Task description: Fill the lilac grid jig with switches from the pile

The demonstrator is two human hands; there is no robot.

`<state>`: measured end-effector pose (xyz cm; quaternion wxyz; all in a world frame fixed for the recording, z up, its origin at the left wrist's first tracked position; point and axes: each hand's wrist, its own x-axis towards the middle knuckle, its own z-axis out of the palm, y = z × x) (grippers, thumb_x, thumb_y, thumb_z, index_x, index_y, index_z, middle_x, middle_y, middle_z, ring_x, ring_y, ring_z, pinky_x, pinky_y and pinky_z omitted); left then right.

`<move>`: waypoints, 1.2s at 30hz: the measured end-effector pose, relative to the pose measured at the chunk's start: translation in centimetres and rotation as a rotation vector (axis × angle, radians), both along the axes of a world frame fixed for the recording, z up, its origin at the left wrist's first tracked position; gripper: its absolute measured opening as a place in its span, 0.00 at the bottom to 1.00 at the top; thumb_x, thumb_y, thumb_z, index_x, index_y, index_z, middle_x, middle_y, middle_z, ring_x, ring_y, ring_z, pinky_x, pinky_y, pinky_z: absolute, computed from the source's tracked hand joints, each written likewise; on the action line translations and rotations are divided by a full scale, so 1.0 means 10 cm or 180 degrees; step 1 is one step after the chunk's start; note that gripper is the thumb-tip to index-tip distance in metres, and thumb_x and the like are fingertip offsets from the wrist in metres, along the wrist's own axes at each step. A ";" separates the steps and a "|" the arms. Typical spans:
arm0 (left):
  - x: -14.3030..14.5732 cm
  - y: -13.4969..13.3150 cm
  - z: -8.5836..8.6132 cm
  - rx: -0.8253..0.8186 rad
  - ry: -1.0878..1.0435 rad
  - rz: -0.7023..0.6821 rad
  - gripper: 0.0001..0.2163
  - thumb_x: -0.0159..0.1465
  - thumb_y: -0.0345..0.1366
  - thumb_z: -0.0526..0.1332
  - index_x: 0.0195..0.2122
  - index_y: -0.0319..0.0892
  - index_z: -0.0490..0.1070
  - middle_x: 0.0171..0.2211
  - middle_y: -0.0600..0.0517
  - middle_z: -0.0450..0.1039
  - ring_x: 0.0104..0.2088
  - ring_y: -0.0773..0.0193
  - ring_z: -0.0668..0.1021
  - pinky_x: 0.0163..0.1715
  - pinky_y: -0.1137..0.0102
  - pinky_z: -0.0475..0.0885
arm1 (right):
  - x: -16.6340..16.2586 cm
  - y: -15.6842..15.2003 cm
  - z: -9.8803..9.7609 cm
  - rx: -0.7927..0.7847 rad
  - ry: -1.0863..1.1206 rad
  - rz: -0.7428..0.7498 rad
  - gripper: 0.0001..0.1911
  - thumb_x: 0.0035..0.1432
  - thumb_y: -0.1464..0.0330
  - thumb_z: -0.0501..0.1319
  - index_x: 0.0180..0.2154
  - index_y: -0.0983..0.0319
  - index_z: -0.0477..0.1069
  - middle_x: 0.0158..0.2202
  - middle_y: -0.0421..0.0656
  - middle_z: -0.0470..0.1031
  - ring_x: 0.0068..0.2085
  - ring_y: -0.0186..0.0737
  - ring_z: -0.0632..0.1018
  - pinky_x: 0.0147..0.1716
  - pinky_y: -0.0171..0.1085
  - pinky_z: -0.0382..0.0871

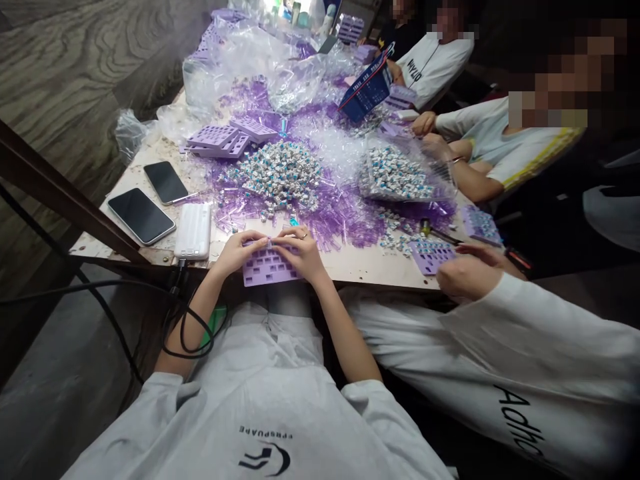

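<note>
Lilac keyboard plate [273,273] – flat, with rows of rectangular cutouts – at the tabletop's [361,268] near edge; left hand [240,253] and right hand [301,253] pinch its far side, fingertips close together

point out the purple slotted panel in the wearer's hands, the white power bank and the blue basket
purple slotted panel [271,267]: head view, middle of its slotted face
white power bank [193,229]: head view, middle of its top face
blue basket [368,92]: head view, on its perforated surface
</note>
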<state>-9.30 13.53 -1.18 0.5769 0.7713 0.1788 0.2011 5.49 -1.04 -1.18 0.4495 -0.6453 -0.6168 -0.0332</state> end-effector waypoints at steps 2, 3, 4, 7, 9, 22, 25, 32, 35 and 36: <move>0.00 -0.01 0.01 0.0016 0.0015 0.0001 0.16 0.62 0.49 0.63 0.37 0.41 0.80 0.38 0.48 0.81 0.42 0.57 0.80 0.45 0.68 0.70 | 0.00 0.00 -0.02 0.0036 0.0112 0.0017 0.07 0.61 0.67 0.67 0.43 0.55 0.80 0.41 0.43 0.77 0.46 0.43 0.76 0.50 0.45 0.67; 0.00 -0.01 0.01 0.0022 0.0019 -0.0001 0.16 0.62 0.49 0.63 0.37 0.41 0.80 0.38 0.48 0.81 0.41 0.57 0.80 0.45 0.67 0.70 | 0.00 0.00 -0.03 0.0034 0.0169 0.0006 0.07 0.61 0.67 0.67 0.43 0.55 0.81 0.41 0.43 0.77 0.46 0.43 0.76 0.50 0.45 0.68; 0.00 -0.01 0.01 0.0029 0.0019 -0.0002 0.16 0.62 0.49 0.63 0.37 0.41 0.80 0.38 0.48 0.81 0.41 0.57 0.80 0.45 0.67 0.71 | -0.01 0.00 -0.04 0.0017 0.0222 -0.0016 0.08 0.61 0.66 0.67 0.43 0.54 0.81 0.41 0.42 0.78 0.46 0.43 0.76 0.50 0.45 0.68; 0.00 -0.01 0.01 0.0056 0.0005 -0.0018 0.16 0.61 0.49 0.63 0.36 0.41 0.80 0.37 0.49 0.81 0.40 0.57 0.80 0.44 0.67 0.71 | -0.04 -0.03 -0.06 -0.0088 0.0338 -0.0095 0.09 0.62 0.65 0.66 0.44 0.53 0.80 0.42 0.42 0.78 0.47 0.43 0.77 0.53 0.46 0.67; 0.01 -0.01 -0.01 0.0073 -0.0010 0.0034 0.15 0.61 0.49 0.63 0.36 0.41 0.80 0.37 0.49 0.81 0.40 0.57 0.80 0.44 0.67 0.71 | -0.06 -0.06 -0.06 -0.0155 0.0431 -0.0119 0.13 0.62 0.64 0.66 0.49 0.53 0.78 0.46 0.43 0.78 0.50 0.44 0.76 0.56 0.46 0.66; 0.01 -0.04 -0.04 0.0284 0.0245 0.0380 0.16 0.62 0.50 0.62 0.37 0.42 0.80 0.38 0.48 0.82 0.41 0.55 0.81 0.43 0.65 0.71 | 0.52 0.64 0.16 -0.1504 -0.0185 -0.0807 0.13 0.60 0.73 0.61 0.46 0.59 0.79 0.45 0.45 0.80 0.50 0.47 0.74 0.54 0.45 0.64; 0.01 -0.03 -0.06 0.0263 0.0228 0.0349 0.16 0.62 0.50 0.61 0.37 0.43 0.80 0.39 0.49 0.82 0.42 0.54 0.81 0.44 0.65 0.71 | 0.55 0.75 0.18 -0.1703 -0.0617 -0.0849 0.12 0.60 0.73 0.61 0.43 0.58 0.79 0.44 0.45 0.81 0.50 0.48 0.75 0.55 0.46 0.63; 0.01 -0.03 -0.06 0.0224 0.0127 0.0386 0.17 0.61 0.52 0.62 0.37 0.43 0.80 0.39 0.48 0.82 0.42 0.54 0.80 0.46 0.63 0.72 | 0.60 0.72 0.20 -0.1231 0.0022 -0.0777 0.09 0.57 0.74 0.62 0.40 0.60 0.79 0.37 0.44 0.82 0.41 0.42 0.80 0.49 0.42 0.69; 0.00 -0.05 -0.02 0.0255 0.0155 0.0327 0.17 0.61 0.52 0.62 0.37 0.44 0.80 0.39 0.48 0.82 0.43 0.55 0.80 0.47 0.63 0.72 | 0.54 0.49 0.26 -0.0489 0.1178 -0.0594 0.07 0.58 0.69 0.63 0.39 0.62 0.78 0.37 0.44 0.82 0.37 0.39 0.81 0.40 0.37 0.74; -0.01 -0.05 -0.01 0.0276 0.0161 0.0287 0.17 0.61 0.52 0.62 0.37 0.44 0.80 0.40 0.48 0.82 0.43 0.55 0.80 0.48 0.64 0.72 | 0.49 0.39 0.27 -0.0308 0.1433 -0.0525 0.08 0.57 0.67 0.64 0.38 0.62 0.79 0.37 0.44 0.82 0.37 0.40 0.81 0.39 0.37 0.74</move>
